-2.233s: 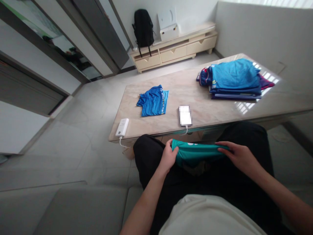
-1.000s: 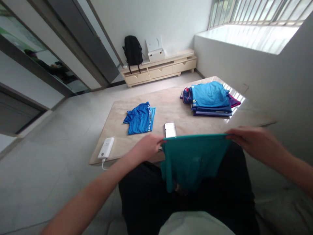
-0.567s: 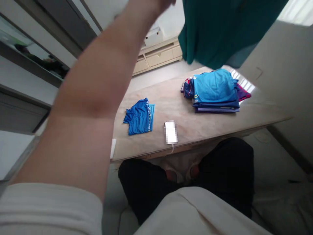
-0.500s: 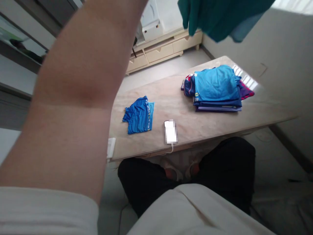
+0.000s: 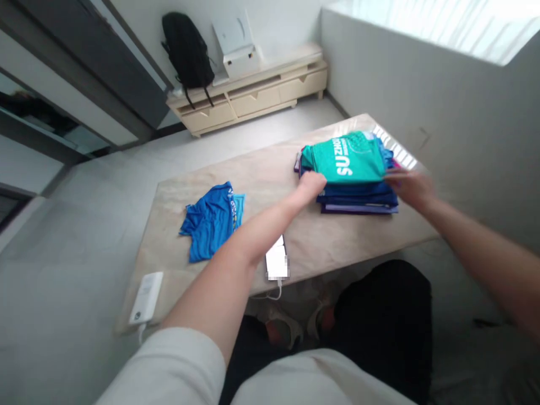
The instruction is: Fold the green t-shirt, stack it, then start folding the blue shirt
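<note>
Green shirt (image 5: 348, 158): folded, lies on top of the clothes stack (image 5: 358, 194) at the bench's (image 5: 270, 174) far right corner.
Left hand (image 5: 313, 184): fingers curled, touching the stack's left edge.
Right hand (image 5: 411, 185): blurred at the stack's right edge; grip cannot be told.
Blue garment (image 5: 211, 219): crumpled, bench's left part.

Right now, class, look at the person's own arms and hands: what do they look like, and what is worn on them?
Both forearms are bare, with no watch, ring or glove to be seen. The left hand ends an arm whose short off-white sleeve stops at the upper arm. The right hand is motion-blurred, so fine detail is lost; its arm leaves the frame before any sleeve shows.
</note>
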Available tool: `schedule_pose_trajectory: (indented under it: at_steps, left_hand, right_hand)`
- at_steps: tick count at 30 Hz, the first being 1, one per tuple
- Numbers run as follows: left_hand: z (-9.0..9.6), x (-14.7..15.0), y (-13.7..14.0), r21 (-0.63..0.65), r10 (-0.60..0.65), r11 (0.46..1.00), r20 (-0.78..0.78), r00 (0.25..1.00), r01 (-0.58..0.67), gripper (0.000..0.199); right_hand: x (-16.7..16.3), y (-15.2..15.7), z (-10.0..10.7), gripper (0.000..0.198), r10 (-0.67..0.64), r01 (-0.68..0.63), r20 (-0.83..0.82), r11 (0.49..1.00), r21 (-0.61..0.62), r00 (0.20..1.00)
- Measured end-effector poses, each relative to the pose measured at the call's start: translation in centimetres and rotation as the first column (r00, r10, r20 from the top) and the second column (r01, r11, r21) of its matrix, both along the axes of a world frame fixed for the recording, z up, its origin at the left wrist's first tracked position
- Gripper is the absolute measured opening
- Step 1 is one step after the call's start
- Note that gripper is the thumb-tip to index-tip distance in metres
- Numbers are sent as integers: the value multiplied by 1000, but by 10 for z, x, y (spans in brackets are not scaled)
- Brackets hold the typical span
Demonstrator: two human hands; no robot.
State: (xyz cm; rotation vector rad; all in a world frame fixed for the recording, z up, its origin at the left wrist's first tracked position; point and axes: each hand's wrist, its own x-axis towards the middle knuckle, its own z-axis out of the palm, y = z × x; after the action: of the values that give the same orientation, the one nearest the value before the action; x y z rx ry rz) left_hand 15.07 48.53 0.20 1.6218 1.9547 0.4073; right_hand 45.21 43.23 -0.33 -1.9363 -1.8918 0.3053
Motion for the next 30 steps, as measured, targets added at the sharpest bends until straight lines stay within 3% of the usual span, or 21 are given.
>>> schedule_pose_trajectory:
  at_steps: [3, 6, 9, 12, 15, 17, 21, 26, 30]
  left_hand:
    - [-8, 2, -12, 60, -293, 953, -60, 954, 297, 28]
    - [-18, -57, -48, 56, -402, 909, -145, 904, 413, 24]
    - [-20, -160, -85, 28, -335, 936, -246, 910, 352, 35]
    - [-25, -261, -110, 34, -154, 983, -364, 919, 178, 53]
    - [-48, -324, -126, 12, -5, 1000, -486, 874, 13, 75]
    - [-70, -341, -132, -34, -2, 999, -519, 855, -18, 73]
    - [-101, -343, -133, -47, 26, 997, -515, 857, -58, 72]
    - [-111, -342, -130, 27, 65, 998, -521, 851, -60, 70]
    - [-114, -340, -132, 70, 159, 987, -507, 847, -143, 70]
  right_hand:
    - [13, -17, -17, 21, 4, -4, 12, 1000, 5, 1000]
    - [19, -67, -39, 27, -96, 99, -40, 992, 73, 995]
    - [18, -136, -62, 35, -203, 215, -113, 971, 106, 973]
    - [2, -200, -87, 38, -263, 273, -135, 960, 62, 955]
    - [-21, -235, -112, 45, -286, 293, -135, 955, 33, 949]
    - [-31, -239, -122, 50, -318, 325, -119, 944, 52, 941]
    - [-31, -230, -128, 54, -359, 364, -73, 929, 67, 930]
    - [-25, -228, -128, 56, -369, 374, -64, 925, 75, 927]
    - [-25, -230, -129, 57, -382, 387, -70, 919, 78, 922]
